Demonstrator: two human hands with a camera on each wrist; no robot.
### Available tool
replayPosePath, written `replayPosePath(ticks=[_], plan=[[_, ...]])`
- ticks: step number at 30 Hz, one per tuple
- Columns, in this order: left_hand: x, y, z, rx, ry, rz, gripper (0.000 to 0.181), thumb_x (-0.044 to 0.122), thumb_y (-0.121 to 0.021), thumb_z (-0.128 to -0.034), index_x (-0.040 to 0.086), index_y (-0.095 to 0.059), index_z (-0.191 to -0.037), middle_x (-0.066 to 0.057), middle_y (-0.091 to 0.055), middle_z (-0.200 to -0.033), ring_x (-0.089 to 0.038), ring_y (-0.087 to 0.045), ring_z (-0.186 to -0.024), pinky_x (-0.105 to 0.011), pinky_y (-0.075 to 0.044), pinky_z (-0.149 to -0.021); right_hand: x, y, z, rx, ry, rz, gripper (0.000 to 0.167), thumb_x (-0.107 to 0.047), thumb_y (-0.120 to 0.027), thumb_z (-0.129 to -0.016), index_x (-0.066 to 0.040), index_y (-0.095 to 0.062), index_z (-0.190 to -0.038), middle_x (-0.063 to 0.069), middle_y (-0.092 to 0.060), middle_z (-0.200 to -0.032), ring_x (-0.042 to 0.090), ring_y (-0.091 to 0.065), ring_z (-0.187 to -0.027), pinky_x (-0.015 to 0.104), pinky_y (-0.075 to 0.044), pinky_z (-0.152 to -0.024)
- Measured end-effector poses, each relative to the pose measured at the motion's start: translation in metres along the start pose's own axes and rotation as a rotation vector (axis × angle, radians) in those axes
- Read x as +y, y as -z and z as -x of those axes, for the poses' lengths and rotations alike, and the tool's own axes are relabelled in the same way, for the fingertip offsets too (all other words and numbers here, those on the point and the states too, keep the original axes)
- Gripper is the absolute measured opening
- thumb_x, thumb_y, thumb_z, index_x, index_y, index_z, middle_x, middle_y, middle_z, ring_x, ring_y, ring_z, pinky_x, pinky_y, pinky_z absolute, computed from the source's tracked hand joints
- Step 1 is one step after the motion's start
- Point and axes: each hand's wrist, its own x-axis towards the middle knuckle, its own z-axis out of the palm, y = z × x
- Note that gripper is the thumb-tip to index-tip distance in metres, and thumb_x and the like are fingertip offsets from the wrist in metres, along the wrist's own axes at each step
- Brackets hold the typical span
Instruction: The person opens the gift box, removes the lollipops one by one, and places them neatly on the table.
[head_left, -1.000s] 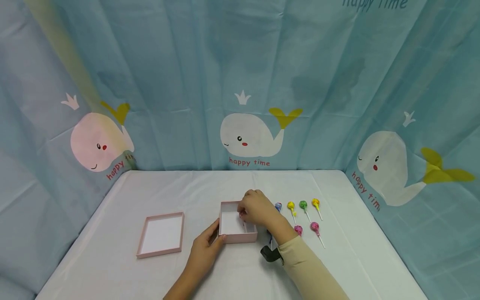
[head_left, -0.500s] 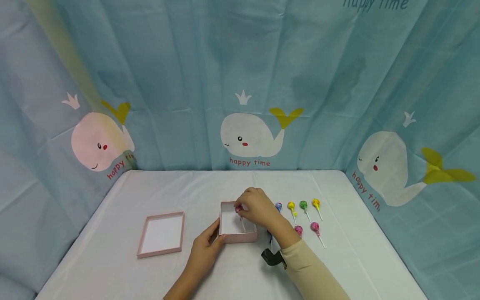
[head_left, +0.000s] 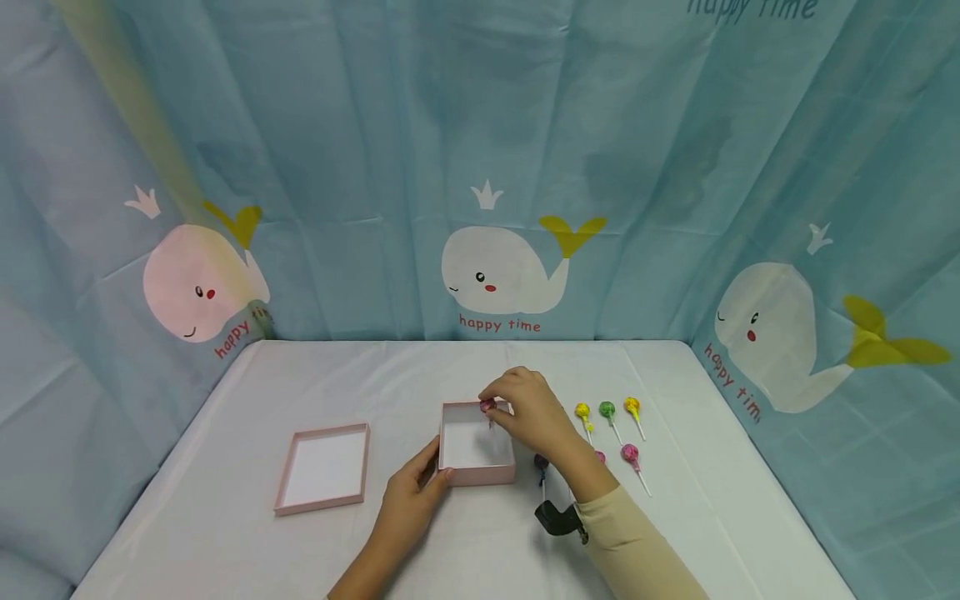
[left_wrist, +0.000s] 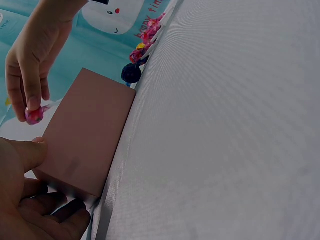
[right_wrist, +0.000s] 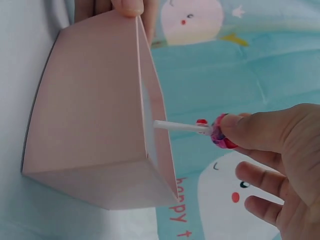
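My right hand pinches a pink lollipop by its wrapped head, above the far right part of the open pink box. In the right wrist view, the white stick of that lollipop points at the box opening, its end near the rim. At the box's near left corner, my left hand holds on with the thumb at the front wall and fingers along the side. The left wrist view has the left thumb at the box's rim. Part of the box's inside is hidden by the right hand.
A shallow pink lid lies inside-up at the left. Right of the box are a dark lollipop, a yellow one, a green one, an orange-yellow one and a pink one. The right forearm partly covers others.
My right hand has risen and shifted slightly right and back, lifting the pink lollipop from inside the box to above it. The left hand and box have stayed put.
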Motion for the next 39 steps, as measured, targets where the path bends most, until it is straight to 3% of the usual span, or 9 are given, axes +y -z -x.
replayPosePath(ticks=[9,19,30,39], plan=[[-0.001,-0.001,0.001,0.004,0.008,-0.001,0.07,0.037,-0.073,-0.0958,0.012,-0.045,-0.155,-0.004,-0.045,-0.158,-0.024,-0.044,-0.145,-0.034,-0.042,-0.116,0.011,0.006,0.012,0.051,-0.058,-0.028,0.017,-0.019,-0.082,-0.09,-0.024,-0.078,-0.106,-0.013,-0.075,-0.102,0.013,-0.061,-0.11,0.045,-0.048,-0.106],[0.0,-0.002,0.002,0.0,0.006,0.003,0.072,0.039,-0.073,-0.0952,0.011,-0.045,-0.155,-0.005,-0.046,-0.157,-0.023,-0.044,-0.145,-0.034,-0.042,-0.115,0.018,0.022,0.032,0.131,-0.03,-0.064,0.022,-0.013,-0.085,-0.086,-0.022,-0.078,-0.106,-0.009,-0.075,-0.101,0.017,-0.062,-0.109,0.049,-0.05,-0.1],[-0.003,-0.002,0.002,0.006,0.009,0.002,0.067,0.032,-0.073,-0.0967,0.012,-0.045,-0.155,-0.004,-0.046,-0.157,-0.023,-0.044,-0.145,-0.034,-0.042,-0.116,0.024,0.027,0.044,0.128,-0.093,-0.088,0.025,-0.014,-0.085,-0.086,-0.022,-0.078,-0.109,-0.012,-0.075,-0.106,0.015,-0.06,-0.113,0.05,-0.047,-0.106],[0.0,-0.001,0.002,-0.002,0.001,-0.015,0.072,0.039,-0.071,-0.0965,0.01,-0.043,-0.156,-0.006,-0.045,-0.158,-0.025,-0.044,-0.145,-0.035,-0.042,-0.115,0.025,0.037,0.048,0.175,-0.056,-0.112,0.028,-0.008,-0.085,-0.084,-0.017,-0.078,-0.11,-0.009,-0.075,-0.108,0.018,-0.06,-0.114,0.052,-0.045,-0.106]])
